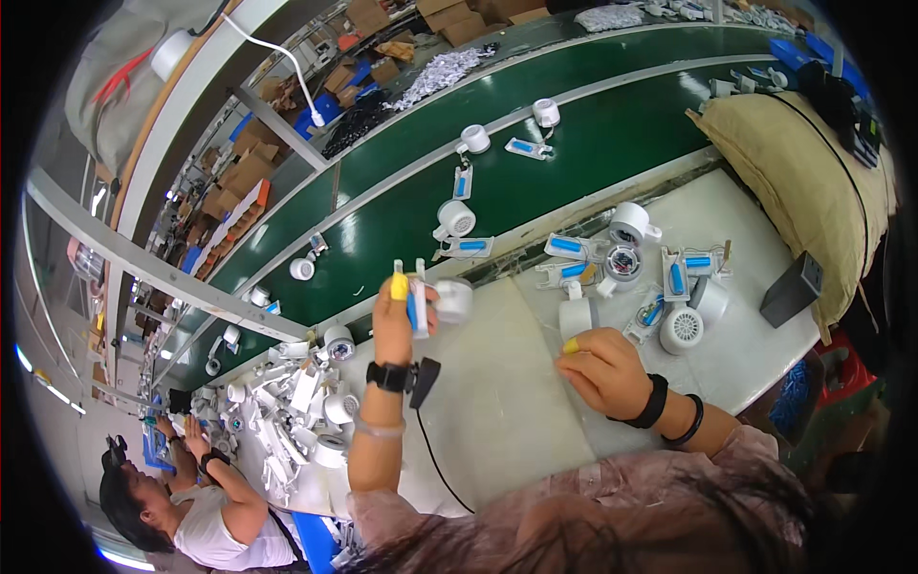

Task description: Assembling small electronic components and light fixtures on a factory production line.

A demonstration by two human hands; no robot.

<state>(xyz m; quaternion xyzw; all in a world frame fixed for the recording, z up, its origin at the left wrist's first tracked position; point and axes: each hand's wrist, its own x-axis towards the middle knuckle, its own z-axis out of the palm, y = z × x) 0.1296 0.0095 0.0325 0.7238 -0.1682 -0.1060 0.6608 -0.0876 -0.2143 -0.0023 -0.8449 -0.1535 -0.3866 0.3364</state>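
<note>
My left hand (394, 311), with yellow wrapping on a finger, is raised over the near edge of the conveyor. It grips a white handle part (418, 311) carrying a blue cylindrical battery; a blurred white round housing (453, 300) is at its far side. My right hand (609, 373) is over the table with fingers curled in, yellow wrapping on one tip. Whatever its fingers hold, if anything, is hidden. Just beyond it stands a white cup-shaped housing (577, 317). Around it lie several white round fan heads (682, 329) and handle parts with blue batteries (676, 277).
A green conveyor (382, 230) runs past the table, bearing spaced fan units (457, 219). White parts are heaped (296, 402) to my left. A dark grey box (793, 289) and a tan sack (779, 172) are at the right. A co-worker (215, 507) works at the far left.
</note>
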